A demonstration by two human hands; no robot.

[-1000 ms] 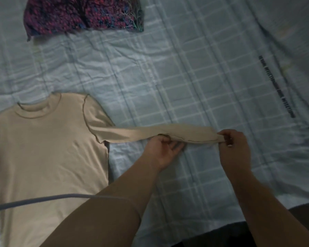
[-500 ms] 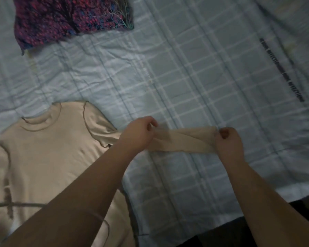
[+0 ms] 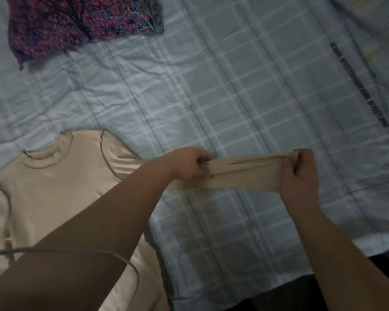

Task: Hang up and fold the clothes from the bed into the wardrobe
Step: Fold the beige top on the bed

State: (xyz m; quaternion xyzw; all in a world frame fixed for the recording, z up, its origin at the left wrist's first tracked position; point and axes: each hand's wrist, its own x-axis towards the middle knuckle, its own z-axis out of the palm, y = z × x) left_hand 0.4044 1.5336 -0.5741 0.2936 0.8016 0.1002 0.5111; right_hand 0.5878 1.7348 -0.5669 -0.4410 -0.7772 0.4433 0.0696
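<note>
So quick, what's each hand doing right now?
Left hand: closed, gripping the sleeve of the beige top.
Right hand: closed, pinching the sleeve's end.

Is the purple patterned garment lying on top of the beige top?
No, the patterned garment lies apart from the beige top, with checked sheet between them.

Dim, cool, bluish light here, and the bed (image 3: 245,232) fills nearly the whole view. Its sheet (image 3: 234,86) is pale blue with a white check, creased all over, with the heaviest wrinkles toward the left edge. Dark printed lettering (image 3: 358,84) runs slantwise near the right edge. Past the near edge sits a dark strip (image 3: 285,297), too dim to make out.
</note>
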